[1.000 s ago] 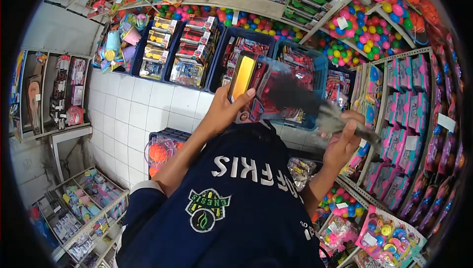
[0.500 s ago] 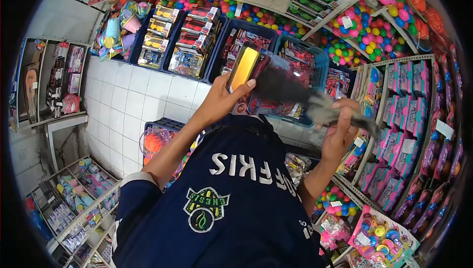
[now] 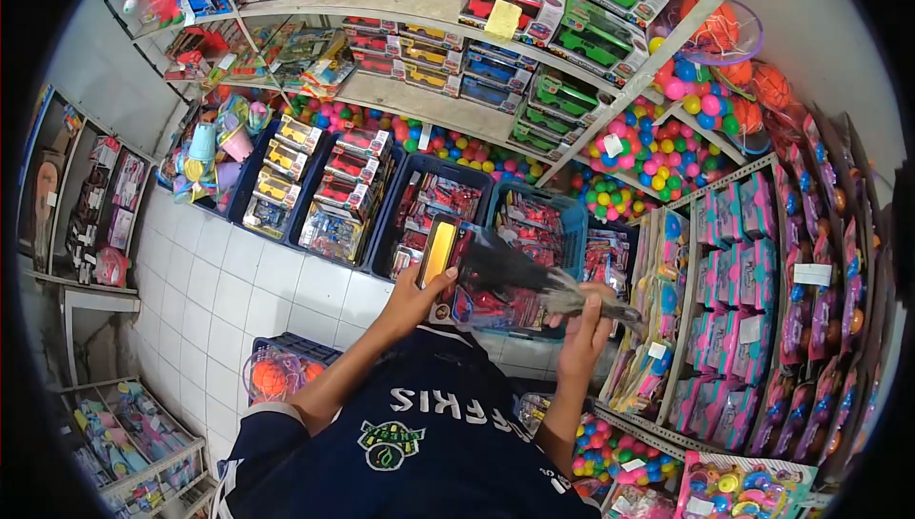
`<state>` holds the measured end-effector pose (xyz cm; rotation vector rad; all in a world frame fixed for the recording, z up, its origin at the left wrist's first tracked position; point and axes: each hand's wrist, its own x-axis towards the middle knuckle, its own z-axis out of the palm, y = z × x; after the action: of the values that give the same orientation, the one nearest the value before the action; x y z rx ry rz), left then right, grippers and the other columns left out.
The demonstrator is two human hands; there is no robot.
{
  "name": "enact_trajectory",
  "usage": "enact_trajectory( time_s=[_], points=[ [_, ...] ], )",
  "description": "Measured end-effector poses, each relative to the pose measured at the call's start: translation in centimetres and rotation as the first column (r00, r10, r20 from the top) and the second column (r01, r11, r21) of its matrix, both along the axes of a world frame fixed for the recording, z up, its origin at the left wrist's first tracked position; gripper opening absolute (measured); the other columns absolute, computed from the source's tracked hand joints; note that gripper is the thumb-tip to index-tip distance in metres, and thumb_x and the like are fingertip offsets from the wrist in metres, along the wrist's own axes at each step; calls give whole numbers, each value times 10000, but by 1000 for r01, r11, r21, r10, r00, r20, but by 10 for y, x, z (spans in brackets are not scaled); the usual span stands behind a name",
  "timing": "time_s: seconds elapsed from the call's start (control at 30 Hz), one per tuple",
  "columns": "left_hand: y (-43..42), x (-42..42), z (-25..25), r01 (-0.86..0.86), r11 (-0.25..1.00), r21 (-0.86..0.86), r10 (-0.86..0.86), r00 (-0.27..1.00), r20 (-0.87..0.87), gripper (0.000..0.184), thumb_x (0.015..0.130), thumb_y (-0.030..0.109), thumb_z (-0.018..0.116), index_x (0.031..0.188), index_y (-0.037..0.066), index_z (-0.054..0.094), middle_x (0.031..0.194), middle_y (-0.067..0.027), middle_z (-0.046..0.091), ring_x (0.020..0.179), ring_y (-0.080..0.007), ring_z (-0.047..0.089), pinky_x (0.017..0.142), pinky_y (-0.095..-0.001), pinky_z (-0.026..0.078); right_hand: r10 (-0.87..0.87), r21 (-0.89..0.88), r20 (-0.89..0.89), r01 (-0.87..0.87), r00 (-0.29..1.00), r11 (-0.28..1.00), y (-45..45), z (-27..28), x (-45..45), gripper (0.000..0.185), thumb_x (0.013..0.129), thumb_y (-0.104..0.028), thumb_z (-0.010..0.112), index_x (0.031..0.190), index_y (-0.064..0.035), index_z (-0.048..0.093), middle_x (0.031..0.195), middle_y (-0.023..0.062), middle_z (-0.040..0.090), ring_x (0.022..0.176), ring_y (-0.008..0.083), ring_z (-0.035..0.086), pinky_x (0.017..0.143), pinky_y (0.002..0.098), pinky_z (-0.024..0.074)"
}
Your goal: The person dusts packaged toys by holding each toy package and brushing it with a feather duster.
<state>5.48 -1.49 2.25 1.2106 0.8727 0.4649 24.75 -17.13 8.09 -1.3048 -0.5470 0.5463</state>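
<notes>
In the head view, my left hand (image 3: 416,299) is closed around a toy box (image 3: 438,250) with a yellow side and a dark edge. Its thumb presses on the near end of the yellow side. My right hand (image 3: 584,328) grips a dark-bristled duster (image 3: 519,271) near its greyish base, fingers wrapped round it. The bristles point left and reach the box's right side; motion blur hides whether they touch. Below both hands is my dark blue shirt. A blue basket of red packaged toys (image 3: 440,200) lies just beyond the box, and a teal basket (image 3: 583,223) is behind the duster.
Dark blue baskets of boxed toy cars (image 3: 350,176) stand on the white tiled floor (image 3: 229,276). Shelves ahead hold more boxed cars (image 3: 596,38) and colourful balls (image 3: 658,147). Pink and teal packages (image 3: 729,281) fill a right-hand rack. A basket with an orange ball (image 3: 274,376) sits at lower left.
The view has tilted up, showing more of the shelves. Both hands, the box and the duster appear lower and further left. Each hand keeps its hold.
</notes>
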Motion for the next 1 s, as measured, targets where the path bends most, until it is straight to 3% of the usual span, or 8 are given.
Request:
enact_trajectory(
  time_s=[0.13,0.23,0.33,0.47,0.53,0.73,0.83,1.0],
  points=[
    [3,-8,-1,-83,981,-176,103,989,106,371,947,340,641,1083,-3,604,857,-28,625,749,-87,606,670,-231,499,-42,61,-86,47,995,997,21,-7,-2,308,1027,-344,452,1093,-48,504,770,105,576,575,185,526,557,322,456],
    [5,-21,-16,-149,956,-254,182,977,113,400,953,333,631,1151,-12,585,919,-46,639,796,-108,631,711,-255,525,3,76,-444,34,896,997,40,-16,-8,309,1012,-366,482,1119,-77,517,811,118,598,562,184,507,555,328,455],
    [5,-33,-18,-188,939,-289,236,962,141,505,948,345,640,1275,-17,508,1043,-74,630,898,-133,634,785,-284,536,4,44,-444,17,896,999,59,-22,-20,313,1014,-355,494,1148,-73,517,867,134,621,599,202,558,564,343,480],
    [5,-48,-20,-318,870,-377,393,908,141,577,931,335,678,1355,8,463,1144,-66,612,980,-118,604,833,-264,509,284,119,-420,-258,862,959,82,-35,-17,277,1009,-323,498,1114,-71,547,859,126,629,609,198,565,573,347,482],
    [8,-59,-18,-366,847,-386,448,882,145,563,926,346,684,1325,0,488,1110,-69,626,937,-120,622,797,-269,523,188,-14,-488,-222,853,975,101,-34,-22,302,997,-371,478,1086,-87,528,848,112,619,580,176,513,555,339,453],
    [24,-99,-30,-484,807,-338,545,831,111,416,886,306,719,1129,-9,597,938,-54,659,797,-125,642,698,-268,531,333,-10,-458,-379,824,925,162,-38,-41,332,984,-388,534,1088,-73,541,851,102,607,619,197,562,551,337,472],
    [41,-124,-32,-506,831,-232,539,836,105,393,883,299,723,1106,-5,615,920,-48,661,799,-118,636,698,-262,521,217,-122,-212,-246,953,962,199,-31,-65,327,987,-375,560,1083,-63,552,857,90,615,623,167,572,529,291,455],
    [76,-166,-19,-515,847,-136,530,840,119,339,888,294,722,1046,8,634,850,-20,644,738,-92,596,666,-255,491,196,-109,-133,-211,972,971,234,-17,-113,354,989,-400,555,1085,-60,562,867,77,611,649,157,575,538,287,454]
  ],
)
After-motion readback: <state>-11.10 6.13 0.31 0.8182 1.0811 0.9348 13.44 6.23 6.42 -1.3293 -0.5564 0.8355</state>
